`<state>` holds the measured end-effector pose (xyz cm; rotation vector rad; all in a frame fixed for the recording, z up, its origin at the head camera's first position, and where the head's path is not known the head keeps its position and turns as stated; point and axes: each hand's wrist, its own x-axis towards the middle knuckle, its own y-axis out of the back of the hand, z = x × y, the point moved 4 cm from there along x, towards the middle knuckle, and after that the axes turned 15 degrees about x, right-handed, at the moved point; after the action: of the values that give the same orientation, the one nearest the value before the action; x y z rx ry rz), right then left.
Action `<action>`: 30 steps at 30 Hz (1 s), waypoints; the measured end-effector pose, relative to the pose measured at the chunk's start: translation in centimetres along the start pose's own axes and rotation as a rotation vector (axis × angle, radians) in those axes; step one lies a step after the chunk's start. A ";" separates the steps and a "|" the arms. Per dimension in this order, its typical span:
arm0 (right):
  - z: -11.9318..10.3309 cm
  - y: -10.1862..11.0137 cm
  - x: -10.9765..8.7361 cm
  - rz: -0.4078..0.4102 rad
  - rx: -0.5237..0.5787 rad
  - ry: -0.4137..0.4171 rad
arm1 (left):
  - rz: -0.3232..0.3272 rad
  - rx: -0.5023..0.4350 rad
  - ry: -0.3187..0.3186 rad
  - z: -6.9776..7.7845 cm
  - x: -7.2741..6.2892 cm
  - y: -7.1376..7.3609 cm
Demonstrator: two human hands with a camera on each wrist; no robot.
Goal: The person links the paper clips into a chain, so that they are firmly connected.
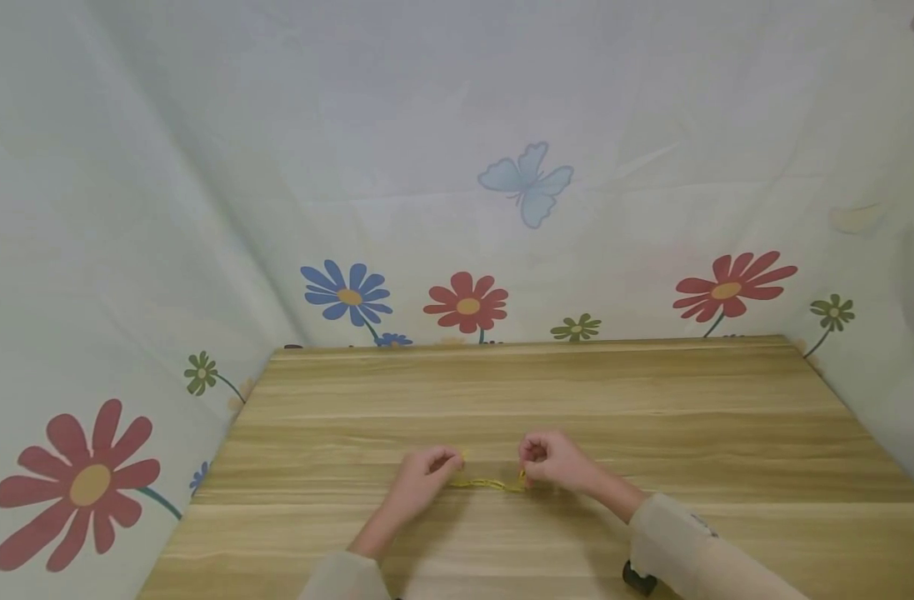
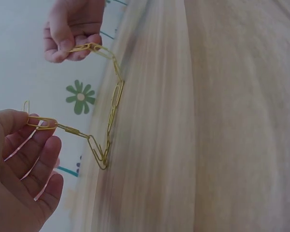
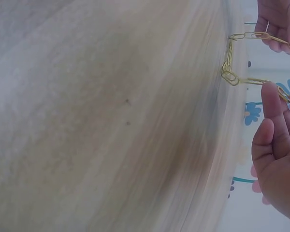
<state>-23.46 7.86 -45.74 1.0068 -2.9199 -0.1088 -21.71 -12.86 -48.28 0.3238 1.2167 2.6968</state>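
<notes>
A chain of linked yellow paper clips (image 1: pixel 486 483) stretches between the two hands, its middle sagging down to the tabletop. In the head view my left hand (image 1: pixel 422 482) pinches one end between thumb and index finger. One clip end sticks up past those fingertips in the left wrist view, where the chain (image 2: pixel 117 94) hangs in a U shape. My right hand (image 1: pixel 560 461) pinches the other end of the chain, a little above the wood. The right wrist view shows the chain (image 3: pixel 228 60) bending at the table, with the last clip partly hidden by the right fingers.
The wood-grain table (image 1: pixel 546 383) spreads around both hands. Behind it and to the sides hangs a pale cloth (image 1: pixel 397 125) printed with flowers and a butterfly. A dark band (image 1: pixel 639 577) shows below the right sleeve (image 1: pixel 696 542).
</notes>
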 end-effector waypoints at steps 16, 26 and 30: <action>2.1 0.5 0.8 0.040 -0.135 0.123 | -0.022 -0.009 -0.038 1.4 0.4 -1.3; 1.6 0.4 0.7 0.028 -0.120 0.074 | -0.031 0.008 -0.063 2.1 0.6 -1.7; 1.4 0.4 0.7 0.019 -0.082 0.051 | -0.045 0.012 -0.060 2.4 0.6 -1.7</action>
<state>-24.31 7.81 -47.11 0.9546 -2.8528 -0.1973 -21.59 -9.86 -47.94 0.3715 1.2089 2.6228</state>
